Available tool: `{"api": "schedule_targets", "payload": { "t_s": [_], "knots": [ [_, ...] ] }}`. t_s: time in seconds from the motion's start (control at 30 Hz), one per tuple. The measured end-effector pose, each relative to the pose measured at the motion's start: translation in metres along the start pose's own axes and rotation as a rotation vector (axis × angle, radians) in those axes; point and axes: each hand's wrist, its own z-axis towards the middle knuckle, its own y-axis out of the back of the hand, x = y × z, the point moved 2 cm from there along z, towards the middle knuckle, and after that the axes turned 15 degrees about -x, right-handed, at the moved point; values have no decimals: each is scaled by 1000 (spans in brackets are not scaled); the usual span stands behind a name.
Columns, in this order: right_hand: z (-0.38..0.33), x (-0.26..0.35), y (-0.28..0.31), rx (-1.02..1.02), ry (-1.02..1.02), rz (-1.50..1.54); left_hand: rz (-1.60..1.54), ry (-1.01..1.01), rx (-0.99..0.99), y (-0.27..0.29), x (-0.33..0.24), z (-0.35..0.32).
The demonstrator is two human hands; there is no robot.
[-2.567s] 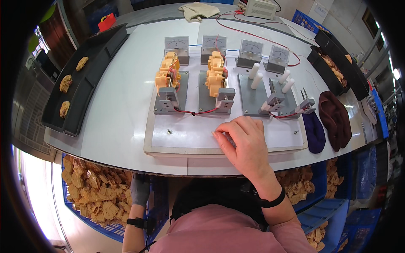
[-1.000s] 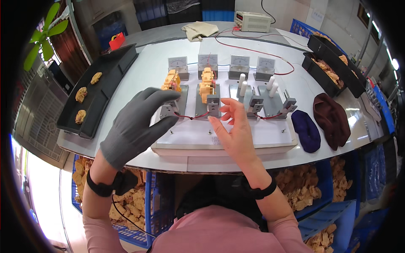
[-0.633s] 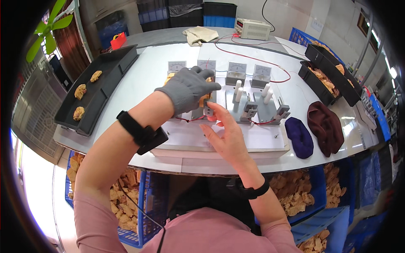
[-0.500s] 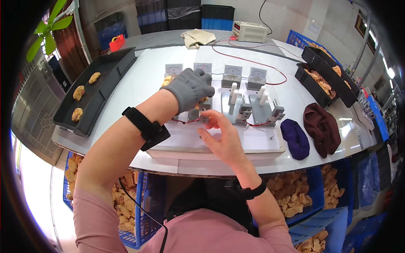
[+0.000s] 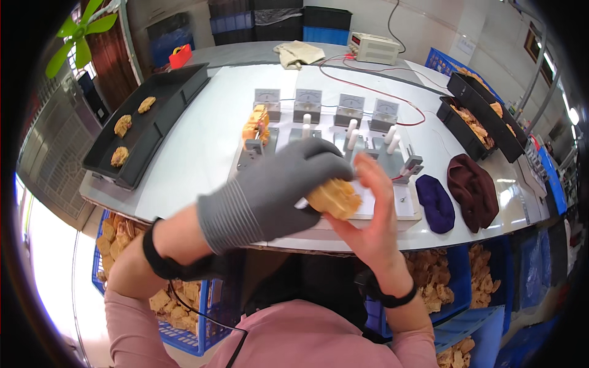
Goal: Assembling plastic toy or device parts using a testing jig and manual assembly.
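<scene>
Head view: the gloved left hand [image 5: 276,193] has lifted a tan wound block [image 5: 334,197] off the white fixture board [image 5: 402,205] — it now sits gripped just in front of that board, the bare right hand [image 5: 371,214] cupping it open-fingered underneath; removal looks done.

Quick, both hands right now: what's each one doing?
Left hand: gloved, closed on the tan block.
Right hand: bare, open, fingers spread beside the block.
</scene>
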Motion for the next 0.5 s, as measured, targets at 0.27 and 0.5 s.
{"api": "schedule_targets", "payload": {
  "t_s": [0.27, 0.5],
  "knots": [
    [-77, -6, 215, -181, -617, -279, -120, 27, -130, -28, 9, -55],
    [-212, 25, 617, -886, -1003, -1250, 396, 327, -421, 1, 83, -138]
  ]
}}
